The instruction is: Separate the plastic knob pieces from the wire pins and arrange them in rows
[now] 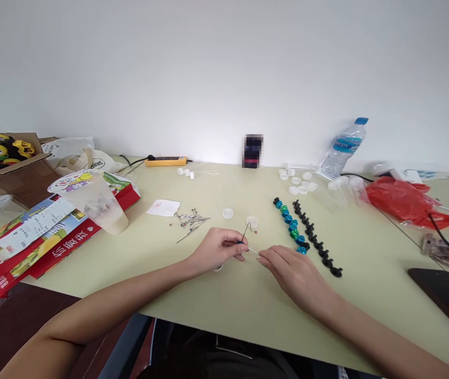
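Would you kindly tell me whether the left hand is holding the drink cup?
No, the drink cup is well apart from the left hand, which pinches a thin dark rod.

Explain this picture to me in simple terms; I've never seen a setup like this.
There is no machine here, just a person's two bare hands. The single picture comes from a camera worn on the head, looking forward and down.

The left hand pinches a small piece, too small to name for certain. The right hand grips a thin pale rod that reaches toward the left fingertips.

On the table, beyond the left hand, lies a loose pile of thin metal wires. To the right run a row of mostly blue pieces and a row of black pieces. Farther back, a plastic bottle leans against the wall.
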The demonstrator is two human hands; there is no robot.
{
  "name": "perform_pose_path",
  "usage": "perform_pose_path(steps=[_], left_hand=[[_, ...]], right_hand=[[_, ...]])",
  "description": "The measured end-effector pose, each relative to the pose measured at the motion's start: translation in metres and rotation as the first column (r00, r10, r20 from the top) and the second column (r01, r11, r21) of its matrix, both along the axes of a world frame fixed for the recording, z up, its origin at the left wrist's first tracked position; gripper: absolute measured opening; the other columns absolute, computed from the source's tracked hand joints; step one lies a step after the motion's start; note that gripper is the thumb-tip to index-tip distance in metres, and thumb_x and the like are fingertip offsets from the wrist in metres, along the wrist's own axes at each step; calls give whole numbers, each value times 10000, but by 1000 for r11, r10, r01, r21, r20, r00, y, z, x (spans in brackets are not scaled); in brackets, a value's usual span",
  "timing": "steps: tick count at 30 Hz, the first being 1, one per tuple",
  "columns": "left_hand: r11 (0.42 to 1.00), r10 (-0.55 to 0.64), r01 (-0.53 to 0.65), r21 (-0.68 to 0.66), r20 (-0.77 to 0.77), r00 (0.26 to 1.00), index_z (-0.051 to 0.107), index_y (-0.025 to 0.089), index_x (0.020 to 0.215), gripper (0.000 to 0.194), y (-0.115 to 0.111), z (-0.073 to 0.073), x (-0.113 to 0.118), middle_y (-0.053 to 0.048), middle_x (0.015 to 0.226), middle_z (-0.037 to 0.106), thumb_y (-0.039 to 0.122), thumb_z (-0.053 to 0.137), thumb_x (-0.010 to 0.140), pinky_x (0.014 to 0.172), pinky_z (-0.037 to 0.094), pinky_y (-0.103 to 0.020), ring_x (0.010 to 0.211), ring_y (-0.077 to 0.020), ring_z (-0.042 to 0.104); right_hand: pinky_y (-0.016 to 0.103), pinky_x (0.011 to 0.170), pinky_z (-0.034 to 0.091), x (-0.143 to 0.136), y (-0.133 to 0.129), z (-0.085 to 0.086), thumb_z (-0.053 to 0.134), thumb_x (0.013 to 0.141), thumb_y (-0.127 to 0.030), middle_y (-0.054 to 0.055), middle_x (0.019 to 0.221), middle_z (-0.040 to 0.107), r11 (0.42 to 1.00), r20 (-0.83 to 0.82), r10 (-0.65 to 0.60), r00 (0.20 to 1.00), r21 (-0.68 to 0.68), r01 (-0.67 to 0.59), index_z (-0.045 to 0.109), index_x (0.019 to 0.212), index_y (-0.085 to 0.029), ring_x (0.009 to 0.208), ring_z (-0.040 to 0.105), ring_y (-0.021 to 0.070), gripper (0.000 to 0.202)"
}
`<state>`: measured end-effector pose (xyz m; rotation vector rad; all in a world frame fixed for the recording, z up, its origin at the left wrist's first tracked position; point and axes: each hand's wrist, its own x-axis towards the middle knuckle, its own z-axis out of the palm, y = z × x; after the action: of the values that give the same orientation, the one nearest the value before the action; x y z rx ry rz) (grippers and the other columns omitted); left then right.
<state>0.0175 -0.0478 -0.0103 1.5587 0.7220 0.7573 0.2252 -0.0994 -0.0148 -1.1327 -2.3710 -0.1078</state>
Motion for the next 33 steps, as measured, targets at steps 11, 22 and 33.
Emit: perform_pose_path(steps=[11,22,33], left_hand=[[998,39,-34,-59,79,996,656,101,787,271,13,7,-5,-26,744,594,371,667,761,758,576,-315,750,-141,631],[991,69,-69,112,-1,998,655,113,776,268,9,5,-6,-3,718,563,376,614,806,783,576,-286,715,-115,613],[996,71,-71,59,6,997,657,108,799,284,9,5,-8,-17,733,581,390,636,788,772,581,-301,718,-131,632]], right_hand=[[312,594,443,0,16,21,441,926,-167,129,963,656,944,350,-12,937,312,-105,579,1072,-125,755,620,210,205],[226,460,474,-11,20,11,299,987,-342,-3,709,619,786,-404,-61,913,-584,-206,487,1120,-186,545,609,114,278],[236,528,498,-8,18,6,219,998,-241,21,767,633,899,-320,12,947,-411,-150,453,1189,-199,595,606,113,304]])
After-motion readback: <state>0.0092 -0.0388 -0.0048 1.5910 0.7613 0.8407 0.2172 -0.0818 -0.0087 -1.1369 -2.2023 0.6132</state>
